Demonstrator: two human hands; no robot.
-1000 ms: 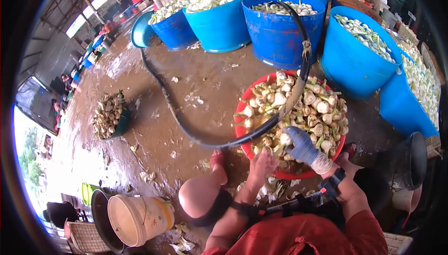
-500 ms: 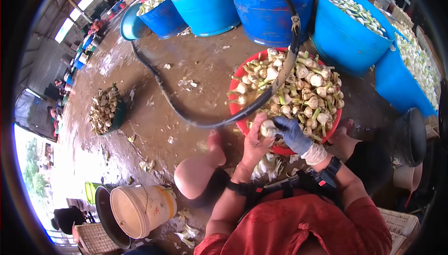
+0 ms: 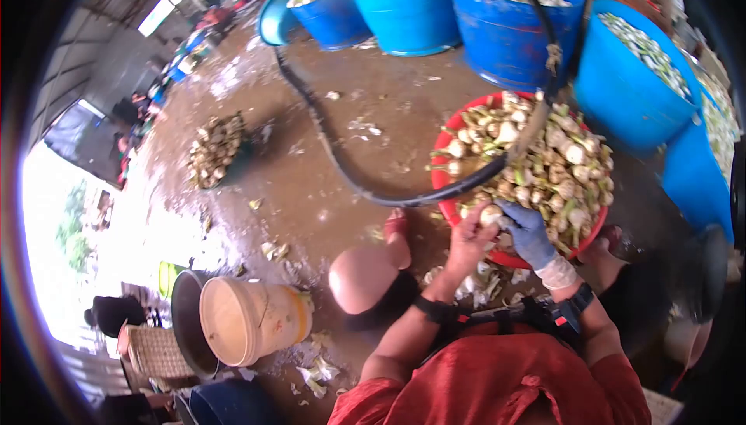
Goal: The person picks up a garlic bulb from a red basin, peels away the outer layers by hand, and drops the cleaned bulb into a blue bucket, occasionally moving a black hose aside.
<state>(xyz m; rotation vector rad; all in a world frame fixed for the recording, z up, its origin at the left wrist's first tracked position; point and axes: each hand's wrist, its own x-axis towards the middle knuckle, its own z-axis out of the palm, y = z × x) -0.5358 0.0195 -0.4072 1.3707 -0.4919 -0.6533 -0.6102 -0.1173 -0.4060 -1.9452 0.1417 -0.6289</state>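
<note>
Over the near edge of a red basin (image 3: 441,167) heaped with garlic bulbs (image 3: 556,168), my two hands meet around one pale bulb (image 3: 490,215). My left hand (image 3: 471,240) is bare and has its fingers closed on the bulb from the left. On my right hand (image 3: 529,237) is a blue-grey glove with a white cuff; its fingers are bent against the bulb's right side, and whether they hold a tool is too blurred to tell. A black hose (image 3: 365,192) arches across the basin. Pale peelings (image 3: 478,283) lie below the basin.
Blue tubs (image 3: 514,36) of peeled garlic stand along the back and right. A pile of garlic (image 3: 217,149) sits on the wet floor at left. A white bucket (image 3: 260,320), a dark basin (image 3: 186,324) and a wicker basket (image 3: 159,351) are at lower left.
The view has swung, so the whole scene sits further right in the picture. Both hands stay together at the bulb, with the gloved fingers slightly shifted.
</note>
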